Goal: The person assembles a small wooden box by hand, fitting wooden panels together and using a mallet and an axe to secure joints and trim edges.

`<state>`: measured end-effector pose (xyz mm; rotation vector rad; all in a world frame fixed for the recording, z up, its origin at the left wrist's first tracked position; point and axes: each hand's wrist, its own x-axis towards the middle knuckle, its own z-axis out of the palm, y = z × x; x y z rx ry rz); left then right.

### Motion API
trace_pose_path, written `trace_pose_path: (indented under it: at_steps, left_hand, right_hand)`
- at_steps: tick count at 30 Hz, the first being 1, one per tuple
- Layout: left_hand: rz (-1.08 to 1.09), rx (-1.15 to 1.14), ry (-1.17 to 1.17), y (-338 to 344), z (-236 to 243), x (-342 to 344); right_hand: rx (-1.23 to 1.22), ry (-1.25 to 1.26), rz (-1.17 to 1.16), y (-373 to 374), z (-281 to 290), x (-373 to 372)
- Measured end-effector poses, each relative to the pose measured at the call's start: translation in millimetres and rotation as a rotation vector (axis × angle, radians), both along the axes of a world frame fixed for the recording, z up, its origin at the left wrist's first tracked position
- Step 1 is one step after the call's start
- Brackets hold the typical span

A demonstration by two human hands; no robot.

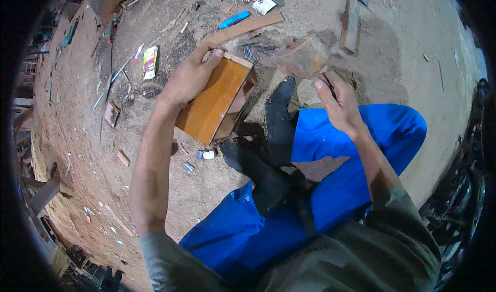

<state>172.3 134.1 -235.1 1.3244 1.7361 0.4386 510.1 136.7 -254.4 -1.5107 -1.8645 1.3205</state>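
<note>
Seated worker, small orange-brown wooden box (217, 102) and reddish-brown sanding sheet (302, 56), sawdust floor.

Head view: the left hand (190, 77) is closed over the box's upper edge, thumb at the corner, tilting the box up off the ground, probably to present a face for working. The right hand (338, 103) pinches the blurred reddish sheet between thumb and fingers, raised beside the box. Black-socked feet (274, 132) lie just below the box. A loose pile of nails (256, 49), a long wooden strip (243, 28) and a blue marker-like tool (233, 19) lie beyond.
</note>
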Motion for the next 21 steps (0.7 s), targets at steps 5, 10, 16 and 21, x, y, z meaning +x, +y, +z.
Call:
trace_pose_path:
  at_steps: [5,10,16,21]
  left_hand:
    - [0.026,0.032,-0.034,-3,-2,8]
    - [-0.055,0.073,0.065,-10,-1,7]
    - [-0.082,0.155,0.053,-16,-2,14]
    - [-0.087,0.158,0.097,-15,-9,17]
  right_hand:
    - [0.107,0.07,0.058,-4,25,-14]
    - [-0.053,0.008,0.055,-11,57,-10]
    - [0.843,-0.113,0.277,-17,31,-16]
    - [0.678,-0.291,0.19,-21,15,-13]
